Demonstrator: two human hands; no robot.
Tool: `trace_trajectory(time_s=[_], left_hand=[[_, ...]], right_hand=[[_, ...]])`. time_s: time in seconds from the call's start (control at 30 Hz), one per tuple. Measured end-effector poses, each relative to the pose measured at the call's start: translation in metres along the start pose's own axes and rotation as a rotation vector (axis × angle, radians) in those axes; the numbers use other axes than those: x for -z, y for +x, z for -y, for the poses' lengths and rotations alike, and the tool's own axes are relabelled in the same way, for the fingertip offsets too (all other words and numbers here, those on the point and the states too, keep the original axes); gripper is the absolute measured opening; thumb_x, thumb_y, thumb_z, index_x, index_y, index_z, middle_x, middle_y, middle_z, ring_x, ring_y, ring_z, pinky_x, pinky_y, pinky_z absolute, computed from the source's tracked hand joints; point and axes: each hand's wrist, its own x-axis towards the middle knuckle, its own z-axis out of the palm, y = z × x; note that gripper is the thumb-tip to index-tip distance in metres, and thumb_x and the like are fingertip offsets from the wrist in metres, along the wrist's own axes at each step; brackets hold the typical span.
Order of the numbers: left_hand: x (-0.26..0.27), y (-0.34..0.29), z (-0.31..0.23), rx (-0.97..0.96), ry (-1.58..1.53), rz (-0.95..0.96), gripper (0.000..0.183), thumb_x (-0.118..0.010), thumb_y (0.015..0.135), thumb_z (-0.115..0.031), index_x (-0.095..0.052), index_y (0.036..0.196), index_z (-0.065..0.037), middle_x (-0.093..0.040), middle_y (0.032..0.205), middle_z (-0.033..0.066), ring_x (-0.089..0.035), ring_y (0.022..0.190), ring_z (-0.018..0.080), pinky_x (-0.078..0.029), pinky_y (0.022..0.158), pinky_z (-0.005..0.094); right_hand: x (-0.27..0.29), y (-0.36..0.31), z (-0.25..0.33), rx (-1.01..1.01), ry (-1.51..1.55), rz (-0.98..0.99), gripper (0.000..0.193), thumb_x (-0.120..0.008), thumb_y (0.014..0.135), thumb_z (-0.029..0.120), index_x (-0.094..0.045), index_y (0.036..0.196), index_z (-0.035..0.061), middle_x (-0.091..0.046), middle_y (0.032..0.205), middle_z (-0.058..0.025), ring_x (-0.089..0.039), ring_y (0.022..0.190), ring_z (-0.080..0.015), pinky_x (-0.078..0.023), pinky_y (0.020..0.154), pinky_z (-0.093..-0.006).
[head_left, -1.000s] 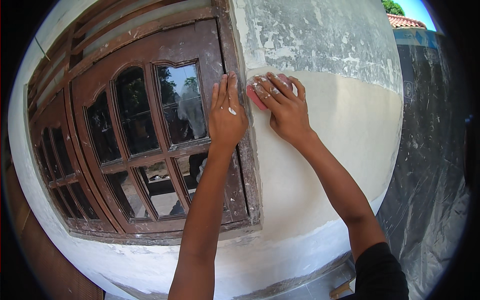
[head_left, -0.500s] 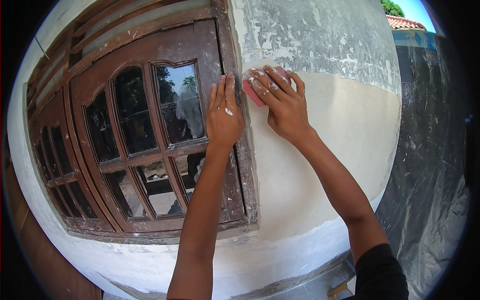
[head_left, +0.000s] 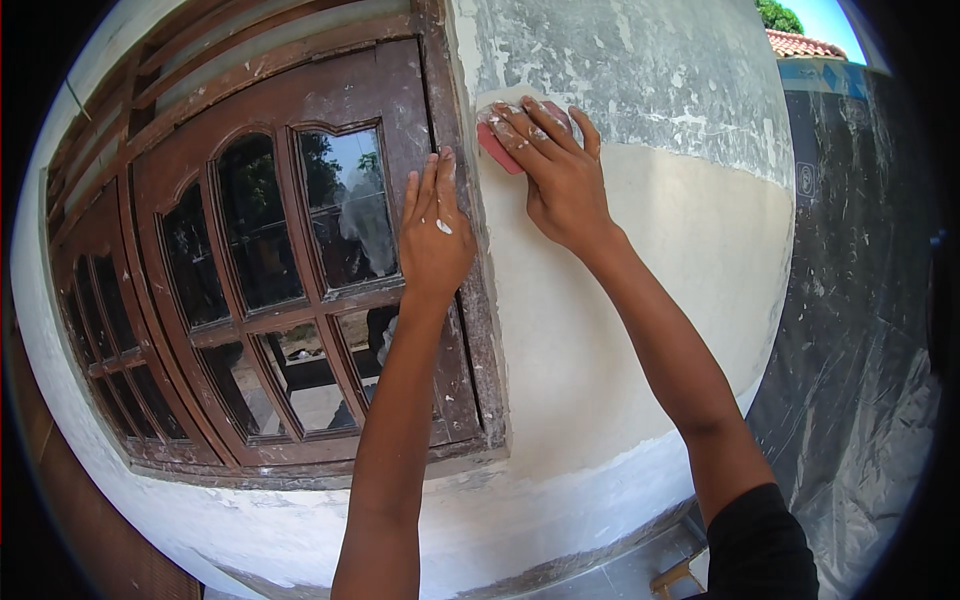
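My right hand point(head_left: 568, 185) presses a flat, pinkish-red putty spreader point(head_left: 499, 150) against the wall just right of the window frame. The fingers lie over its back and are smeared with white putty. Around its upper edge shows a pale, smooth patch, where cream-coloured wall point(head_left: 630, 300) meets rough grey wall point(head_left: 640, 70). My left hand point(head_left: 438, 232) holds nothing; it rests with outstretched fingers on the right side of the brown wooden window point(head_left: 405, 90). A white blob of putty sits on the back of that hand.
Dark plastic sheeting point(head_left: 860, 250) hangs beyond the wall's right edge. Below, a wooden piece point(head_left: 680, 578) stands on grey tiles point(head_left: 625, 575). Glass panes point(head_left: 260, 220) fill the window's leaves, and slats point(head_left: 200, 75) run above them. A tiled roof point(head_left: 805, 45) shows at the top right.
My right hand has slid a little upward along the wall with the putty spreader. My left hand stays on the window's edge, and the whole view has shifted slightly.
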Motion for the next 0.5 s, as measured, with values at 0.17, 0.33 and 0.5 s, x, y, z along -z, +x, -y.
trace_trajectory(time_s=[0.17, 0.33, 0.5], left_hand=[[0.001, -0.001, 0.002, 0.011, -0.001, 0.002, 0.060, -0.051, 0.085, 0.009, -0.044, 0.144, 0.008, -0.050, 0.153, 0.0192, -0.047, 0.143, 0.0370, -0.033, 0.121, 0.0529], [0.001, -0.001, 0.002, 0.015, 0.029, 0.006, 0.058, -0.051, 0.085, 0.008, -0.045, 0.143, 0.007, -0.051, 0.152, 0.0188, -0.048, 0.142, 0.0368, -0.034, 0.121, 0.0532], [0.001, 0.001, -0.001, 0.002, 0.034, 0.011, 0.059, -0.052, 0.085, 0.008, -0.044, 0.143, 0.007, -0.051, 0.153, 0.0185, -0.048, 0.142, 0.0372, -0.033, 0.121, 0.0539]], right_hand=[[0.000, -0.049, 0.007, -0.047, 0.019, 0.115, 0.063, -0.057, 0.078, -0.007, -0.063, 0.137, 0.0150, -0.060, 0.145, -0.0042, -0.048, 0.143, -0.0265, -0.019, 0.122, -0.0578], [0.011, -0.051, 0.011, -0.033, 0.001, 0.072, 0.065, -0.058, 0.077, -0.007, -0.063, 0.138, 0.0155, -0.060, 0.147, -0.0028, -0.049, 0.143, -0.0251, -0.017, 0.123, -0.0580], [-0.010, 0.007, 0.008, -0.034, -0.038, 0.014, 0.061, -0.060, 0.080, -0.004, -0.062, 0.138, 0.0145, -0.059, 0.146, -0.0021, -0.046, 0.144, -0.0245, -0.020, 0.122, -0.0600]])
